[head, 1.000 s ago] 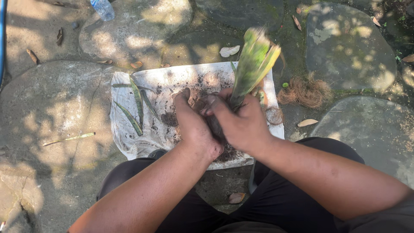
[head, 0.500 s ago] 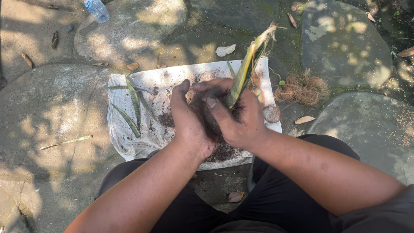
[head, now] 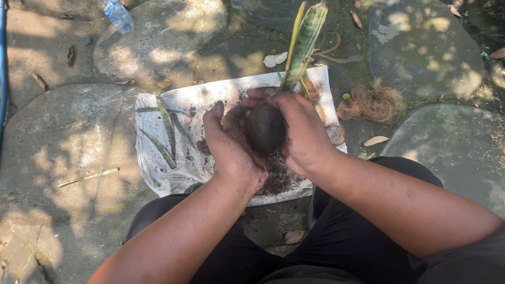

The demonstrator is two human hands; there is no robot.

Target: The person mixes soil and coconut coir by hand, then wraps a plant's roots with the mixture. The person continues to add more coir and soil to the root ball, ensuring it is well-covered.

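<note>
Both our left hand (head: 231,150) and right hand (head: 302,134) close around the dark, crumbly soil-covered root ball (head: 264,126) of the green-yellow leafy plant (head: 304,42); it looks fragile, best cupped from beneath.

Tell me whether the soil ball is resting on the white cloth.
No: both hands, left hand and right hand, cup the soil ball above the white cloth.

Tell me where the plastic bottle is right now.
In the head view the plastic bottle lies at the top left edge on the stone paving, well beyond the white cloth and far from both hands.
</note>
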